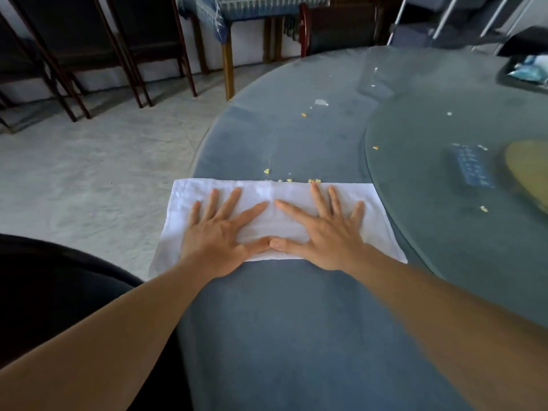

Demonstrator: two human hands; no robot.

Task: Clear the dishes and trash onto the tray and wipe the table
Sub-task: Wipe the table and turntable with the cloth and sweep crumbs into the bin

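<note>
A white folded cloth (275, 191) lies flat on the round blue-grey table (296, 321), its left end hanging over the table's edge. My left hand (219, 232) and my right hand (323, 232) press down on the cloth side by side, fingers spread and straight, thumbs touching. Yellow crumbs (314, 181) lie along the cloth's far edge, with more crumbs and a scrap of white paper (321, 102) scattered farther out. A dark tray (522, 73) holding trash sits at the far right edge of the picture.
A round glass turntable (444, 120) covers the table's right side, with a dark blue remote-like object (471, 166) and a yellow disc (527, 164) seen under or on it. Dark wooden chairs (89, 48) and a small table with a blue cloth (255, 7) stand beyond.
</note>
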